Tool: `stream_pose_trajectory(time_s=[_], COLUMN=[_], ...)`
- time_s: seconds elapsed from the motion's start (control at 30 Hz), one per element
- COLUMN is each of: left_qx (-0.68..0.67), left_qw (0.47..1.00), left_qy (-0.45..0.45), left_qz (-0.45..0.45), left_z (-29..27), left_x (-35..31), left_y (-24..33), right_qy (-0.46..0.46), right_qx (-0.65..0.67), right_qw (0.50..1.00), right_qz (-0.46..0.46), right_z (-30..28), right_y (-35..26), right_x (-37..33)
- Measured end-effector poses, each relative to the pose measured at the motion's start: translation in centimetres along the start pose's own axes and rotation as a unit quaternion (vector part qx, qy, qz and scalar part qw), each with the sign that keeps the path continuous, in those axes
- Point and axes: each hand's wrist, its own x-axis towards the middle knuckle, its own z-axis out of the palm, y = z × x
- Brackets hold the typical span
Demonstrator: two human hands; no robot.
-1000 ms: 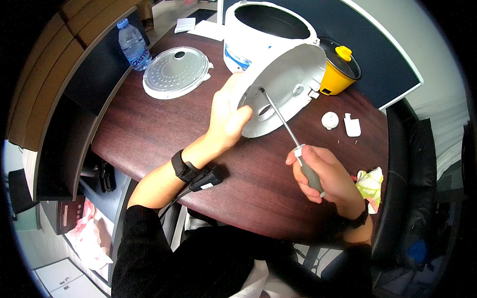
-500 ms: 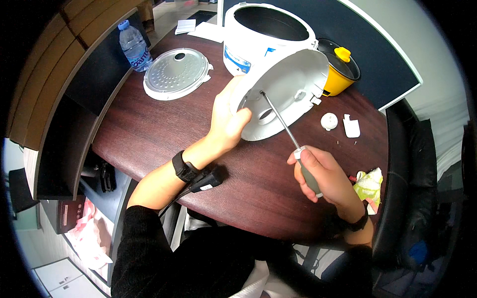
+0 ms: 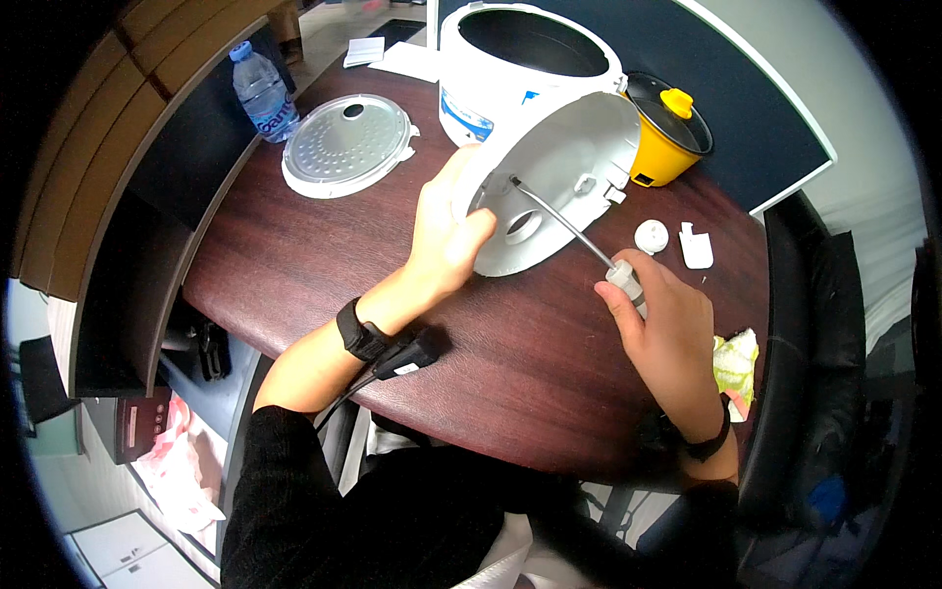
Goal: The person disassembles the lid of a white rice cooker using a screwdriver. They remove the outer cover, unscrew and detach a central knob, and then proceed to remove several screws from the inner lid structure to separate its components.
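My left hand (image 3: 446, 231) grips the left edge of a white rice cooker lid shell (image 3: 589, 147), thumb over its near rim. The lid is held tilted above the table, its hollow grey-white inside facing right and toward me. My right hand (image 3: 672, 329) is closed round the pale handle of a screwdriver (image 3: 567, 226), back of the hand up. The metal shaft slants up and left into the shell, its tip at a small dark spot inside. Just behind the lid stands the white rice cooker body (image 3: 466, 83), open at the top with a dark interior.
On the dark red table (image 3: 324, 255) lie a perforated metal inner lid (image 3: 339, 147), a white round cap (image 3: 651, 237), a white plastic piece (image 3: 697, 247) and a yellow-green wrapper (image 3: 734, 363). A yellow cooker (image 3: 665, 147) and a water bottle (image 3: 263, 93) stand toward the back.
My right hand has rolled over on the screwdriver handle, and moved up and right, so its back now shows. The shaft lies flatter. The lid has shifted slightly left in my left hand.
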Motion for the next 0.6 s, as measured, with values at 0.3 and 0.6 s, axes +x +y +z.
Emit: stream_pose_trajectory(time_s=[0.3,0.6], left_qx=[-0.043,0.005], left_qw=[0.998,0.999], left_qy=[0.011,-0.021], left_qz=[0.034,-0.041], left_z=[0.4,0.4], left_x=[-0.1,0.0], left_y=[-0.3,0.5], right_qy=[-0.301,-0.152], right_qx=[0.614,0.132], right_qw=[0.688,0.977], right_qz=[0.244,0.075], right_z=[0.3,-1.1], right_y=[0.7,1.3], right_x=[-0.6,0.4])
